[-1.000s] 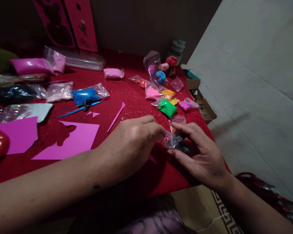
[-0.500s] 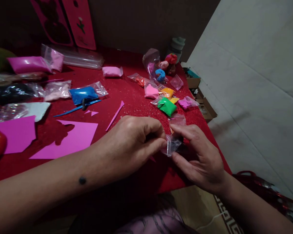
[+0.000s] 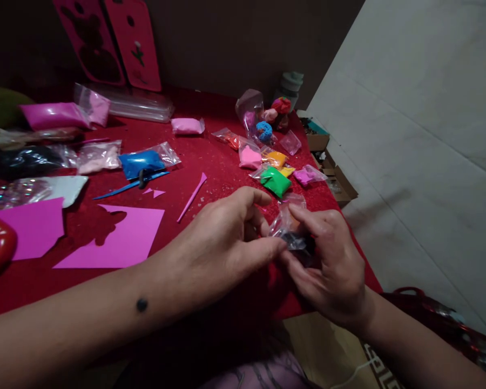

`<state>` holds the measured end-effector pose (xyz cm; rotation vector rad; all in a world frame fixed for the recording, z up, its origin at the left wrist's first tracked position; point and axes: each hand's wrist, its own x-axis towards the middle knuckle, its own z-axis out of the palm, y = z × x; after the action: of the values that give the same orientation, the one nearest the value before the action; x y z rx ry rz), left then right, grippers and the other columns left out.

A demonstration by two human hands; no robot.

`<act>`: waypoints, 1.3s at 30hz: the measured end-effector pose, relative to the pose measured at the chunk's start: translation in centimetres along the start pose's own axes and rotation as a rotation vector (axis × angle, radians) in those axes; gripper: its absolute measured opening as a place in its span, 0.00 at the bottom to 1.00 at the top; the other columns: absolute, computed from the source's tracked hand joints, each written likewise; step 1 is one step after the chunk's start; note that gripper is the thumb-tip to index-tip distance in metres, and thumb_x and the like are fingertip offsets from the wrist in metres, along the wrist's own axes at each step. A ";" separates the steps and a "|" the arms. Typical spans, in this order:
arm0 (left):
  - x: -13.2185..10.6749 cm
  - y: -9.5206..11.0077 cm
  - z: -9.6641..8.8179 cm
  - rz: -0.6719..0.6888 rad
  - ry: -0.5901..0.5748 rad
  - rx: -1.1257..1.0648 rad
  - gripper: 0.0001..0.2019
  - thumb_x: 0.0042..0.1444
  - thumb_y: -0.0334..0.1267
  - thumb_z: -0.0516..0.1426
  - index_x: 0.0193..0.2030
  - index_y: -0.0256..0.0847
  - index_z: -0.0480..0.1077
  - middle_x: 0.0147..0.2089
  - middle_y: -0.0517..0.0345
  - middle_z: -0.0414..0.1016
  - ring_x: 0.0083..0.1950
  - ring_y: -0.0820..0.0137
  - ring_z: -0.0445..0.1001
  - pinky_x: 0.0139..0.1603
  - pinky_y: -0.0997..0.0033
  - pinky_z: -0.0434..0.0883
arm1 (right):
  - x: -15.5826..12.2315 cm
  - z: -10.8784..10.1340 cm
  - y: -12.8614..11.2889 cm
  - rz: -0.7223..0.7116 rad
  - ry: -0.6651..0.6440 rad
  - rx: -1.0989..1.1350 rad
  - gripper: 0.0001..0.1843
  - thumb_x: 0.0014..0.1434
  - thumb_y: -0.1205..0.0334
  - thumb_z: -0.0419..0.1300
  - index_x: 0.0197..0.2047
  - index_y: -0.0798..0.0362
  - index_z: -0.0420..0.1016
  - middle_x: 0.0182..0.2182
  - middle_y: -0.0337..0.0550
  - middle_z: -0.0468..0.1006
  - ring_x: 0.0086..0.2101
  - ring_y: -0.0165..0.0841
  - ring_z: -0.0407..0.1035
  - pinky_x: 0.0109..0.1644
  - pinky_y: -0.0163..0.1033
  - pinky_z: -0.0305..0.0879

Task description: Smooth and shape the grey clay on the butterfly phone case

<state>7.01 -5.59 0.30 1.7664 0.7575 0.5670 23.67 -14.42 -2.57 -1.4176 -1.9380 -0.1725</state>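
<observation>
Red surface (image 3: 227, 162), cloth-covered and glittery, runs wall to near edge; craft litter all over it.

Two pink foam sheets: one with a cut-out notch (image 3: 117, 243), one at far left (image 3: 28, 229). Two pink cut-out panels (image 3: 109, 43) lean on the wall behind.

Left hand (image 3: 222, 243) and right hand (image 3: 332, 265) meet over the near right corner of the surface. Between them a small clear bag (image 3: 287, 229), dark lump inside, held just above the cloth. Left fingers closed to a pinch, thumb and forefinger on the bag's near edge. Right fingers curled around it from below and the side, cupping the lump. Both have hold of the bag.

Judgement: the step looks like working the bag's mouth apart. Best done with the right hand steadying the lump low in the bag, while the left takes only one film layer at the lip and peels gently; a hard tug may tear the film or drop the lump.

Count, smaller things: one blue clay bag (image 3: 143, 162); one green clay bag (image 3: 276, 181); one orange (image 3: 276, 158); one black bag at left (image 3: 24, 161). Pink bags number at least six; edges blur in the dim light. One blue modelling tool (image 3: 125, 185), one pink modelling tool (image 3: 192, 197). Two tiny pink scraps (image 3: 154, 192).
</observation>
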 end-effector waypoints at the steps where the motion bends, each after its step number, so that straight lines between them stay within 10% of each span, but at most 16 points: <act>1: 0.1 -0.2 0.2 -0.004 -0.011 -0.055 0.16 0.51 0.33 0.58 0.49 0.41 0.66 0.34 0.61 0.76 0.32 0.69 0.76 0.30 0.71 0.72 | 0.0 0.1 -0.2 -0.012 0.002 -0.012 0.34 0.54 0.75 0.61 0.63 0.51 0.59 0.39 0.46 0.69 0.38 0.36 0.65 0.43 0.41 0.68; 9: -0.3 -0.2 -0.1 0.162 0.013 0.112 0.15 0.54 0.28 0.56 0.49 0.39 0.66 0.37 0.60 0.77 0.36 0.71 0.77 0.35 0.72 0.72 | 0.3 -0.8 -0.2 0.361 -0.125 0.485 0.37 0.54 0.60 0.66 0.64 0.49 0.56 0.55 0.52 0.66 0.49 0.40 0.69 0.51 0.46 0.70; 14: -0.6 -0.2 -0.1 0.240 -0.004 0.278 0.13 0.56 0.29 0.56 0.48 0.40 0.66 0.39 0.60 0.79 0.36 0.72 0.77 0.33 0.75 0.70 | 0.9 -1.2 -0.2 0.581 -0.184 0.894 0.16 0.57 0.62 0.63 0.50 0.49 0.69 0.42 0.43 0.79 0.40 0.33 0.75 0.45 0.37 0.73; 33: -0.8 1.0 -0.1 0.273 -0.048 0.230 0.11 0.56 0.26 0.54 0.44 0.43 0.66 0.32 0.67 0.74 0.31 0.77 0.73 0.29 0.79 0.67 | 2.5 -2.4 -0.3 0.748 -0.155 0.953 0.08 0.52 0.58 0.68 0.27 0.53 0.76 0.26 0.38 0.75 0.26 0.29 0.69 0.29 0.33 0.67; 39: 0.2 2.1 -4.2 0.101 0.021 0.174 0.12 0.55 0.39 0.56 0.46 0.42 0.70 0.30 0.61 0.77 0.28 0.72 0.75 0.24 0.78 0.68 | 4.5 -4.2 5.9 0.952 -0.054 0.705 0.11 0.50 0.55 0.68 0.30 0.54 0.75 0.20 0.37 0.72 0.17 0.25 0.62 0.18 0.31 0.58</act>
<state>4.67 -3.16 3.58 1.9711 0.7534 0.6028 30.20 -10.69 1.57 -1.6393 -0.9906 0.8957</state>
